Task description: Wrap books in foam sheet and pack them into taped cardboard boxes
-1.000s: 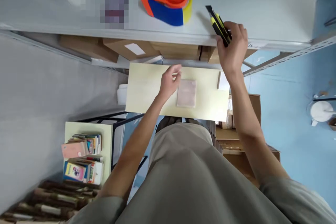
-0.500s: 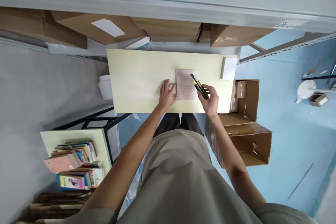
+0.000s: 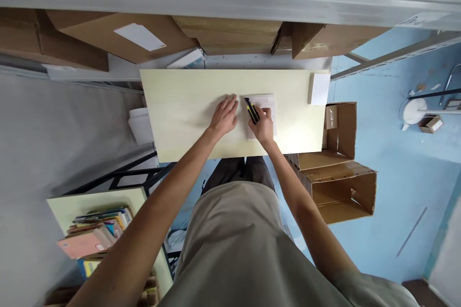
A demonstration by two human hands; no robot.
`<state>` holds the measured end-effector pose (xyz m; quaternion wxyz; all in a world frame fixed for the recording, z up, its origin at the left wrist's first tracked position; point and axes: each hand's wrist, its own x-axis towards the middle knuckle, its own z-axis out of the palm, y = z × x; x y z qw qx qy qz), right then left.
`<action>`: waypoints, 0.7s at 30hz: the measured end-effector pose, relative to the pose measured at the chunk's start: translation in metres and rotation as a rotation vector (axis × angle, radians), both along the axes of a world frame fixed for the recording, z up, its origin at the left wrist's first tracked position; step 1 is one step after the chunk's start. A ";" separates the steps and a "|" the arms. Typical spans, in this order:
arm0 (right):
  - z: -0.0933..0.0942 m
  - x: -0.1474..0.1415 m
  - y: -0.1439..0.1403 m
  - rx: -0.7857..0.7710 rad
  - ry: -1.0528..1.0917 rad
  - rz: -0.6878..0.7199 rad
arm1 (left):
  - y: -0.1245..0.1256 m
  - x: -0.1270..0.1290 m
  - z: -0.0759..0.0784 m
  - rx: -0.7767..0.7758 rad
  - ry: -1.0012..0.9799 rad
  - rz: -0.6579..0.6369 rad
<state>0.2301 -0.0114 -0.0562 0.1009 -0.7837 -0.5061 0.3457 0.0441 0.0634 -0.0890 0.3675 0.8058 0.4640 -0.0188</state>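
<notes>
In my right hand [image 3: 262,127] is a black and yellow utility knife [image 3: 252,113], its dark blade end pointing up and to the left. The knife is over the left side of a pale pinkish, flat rectangular item [image 3: 267,100], perhaps a wrapped book or pad, which my hand partly covers. Whether the blade touches it I cannot tell. My left hand [image 3: 224,116] lies on the cream tabletop [image 3: 180,110] just left of that item, fingers stretched out and holding nothing.
A white box or stack [image 3: 320,89] sits at the table's far right corner. Open cardboard boxes [image 3: 344,192] stand right of the table. Cardboard boxes [image 3: 226,33] line the shelf behind. Books [image 3: 84,240] are piled on a stand at lower left, below a white bin [image 3: 140,125].
My right hand has moved left with the utility knife, from the pale item's right edge to its left side. My left hand has slid slightly up, its fingers now pointing farther forward.
</notes>
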 end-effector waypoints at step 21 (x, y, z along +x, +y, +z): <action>-0.004 -0.048 0.018 -0.110 -0.156 0.101 | 0.012 -0.010 -0.009 -0.029 -0.057 -0.079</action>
